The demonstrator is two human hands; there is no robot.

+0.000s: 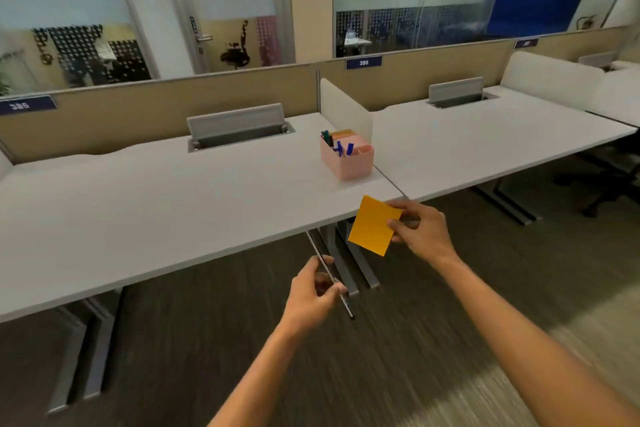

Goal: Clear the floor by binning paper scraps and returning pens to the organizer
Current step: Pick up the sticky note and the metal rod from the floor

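My right hand (420,230) pinches an orange square paper note (374,225) by its right edge, just off the front edge of the white desk (156,204). My left hand (313,291) grips a thin pen (329,274) that slants from under the desk edge down to the right. A pink organizer (347,163) stands on the desk near the divider, beyond the note, holding blue and dark pens and coloured note pads. No bin shows in this view.
A second white desk (502,139) continues to the right, past a low white divider (344,106). Grey desk legs (349,260) stand under the edge near my hands. A dark chair base (602,191) sits at the far right. Grey carpet covers the floor.
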